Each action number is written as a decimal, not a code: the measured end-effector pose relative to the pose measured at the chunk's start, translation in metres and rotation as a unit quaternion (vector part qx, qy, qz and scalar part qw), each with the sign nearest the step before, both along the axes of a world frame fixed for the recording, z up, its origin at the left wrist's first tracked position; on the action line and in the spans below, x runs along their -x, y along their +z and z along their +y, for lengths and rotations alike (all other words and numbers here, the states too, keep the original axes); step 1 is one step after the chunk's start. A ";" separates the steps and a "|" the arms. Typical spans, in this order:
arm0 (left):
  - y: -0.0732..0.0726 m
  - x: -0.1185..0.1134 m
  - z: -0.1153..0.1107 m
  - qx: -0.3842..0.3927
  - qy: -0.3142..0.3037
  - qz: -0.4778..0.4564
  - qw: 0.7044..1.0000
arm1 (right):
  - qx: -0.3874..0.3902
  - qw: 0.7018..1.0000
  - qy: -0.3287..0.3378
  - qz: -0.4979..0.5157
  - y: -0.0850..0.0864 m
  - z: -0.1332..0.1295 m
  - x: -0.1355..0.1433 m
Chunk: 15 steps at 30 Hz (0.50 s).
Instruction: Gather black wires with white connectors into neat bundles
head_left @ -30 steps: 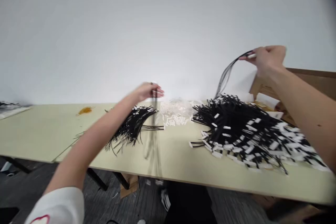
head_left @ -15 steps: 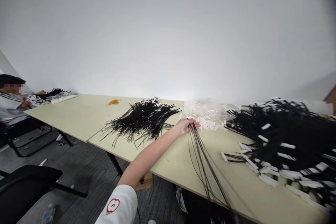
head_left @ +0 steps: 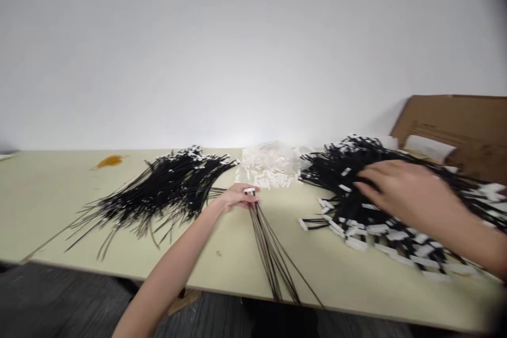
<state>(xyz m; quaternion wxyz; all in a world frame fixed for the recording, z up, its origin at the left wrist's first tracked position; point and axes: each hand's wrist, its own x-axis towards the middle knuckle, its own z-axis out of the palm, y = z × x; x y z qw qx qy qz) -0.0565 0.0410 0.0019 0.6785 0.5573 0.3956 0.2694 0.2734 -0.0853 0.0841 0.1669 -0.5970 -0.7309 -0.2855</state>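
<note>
**Head view: left grip on a small wire bunch, right hand over the big heap**

Left hand (head_left: 237, 198): grip pinched together on the top end of a small bunch of black wires (head_left: 271, 253), at a white connector. The bunch lies on the counter (head_left: 356, 280) and fans slightly toward the near edge, where its tips run just past the rim. Wires thin, dark, straight, glossy.

Right hand (head_left: 400, 195): palm down, fingers spread, on or just above the large heap of black wires (head_left: 356, 169) to the right. Motion blur; cannot tell whether this grip holds anything. The heap is dense and tangled, with many white connectors along its near edge.

Left of the left hand: second pile of black wires (head_left: 158, 190), loose ends splayed out to the left.

Between the two piles, behind the left hand: clear bag of white connectors (head_left: 271, 166).

Further out: orange clump (head_left: 109, 161) far left on the counter; brown cardboard box (head_left: 455, 124) at right rear against the white wall (head_left: 237, 53).
</note>
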 end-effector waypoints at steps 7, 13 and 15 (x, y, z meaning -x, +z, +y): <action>-0.004 -0.004 -0.007 -0.018 -0.023 0.027 0.999 | 0.247 0.963 0.089 0.067 -0.043 0.084 0.119; -0.001 -0.010 -0.008 0.013 -0.030 0.027 0.999 | 0.274 0.950 0.079 0.128 -0.081 0.136 0.136; 0.001 -0.011 -0.009 0.022 -0.036 0.021 0.999 | 0.273 0.946 0.097 0.146 -0.090 0.142 0.136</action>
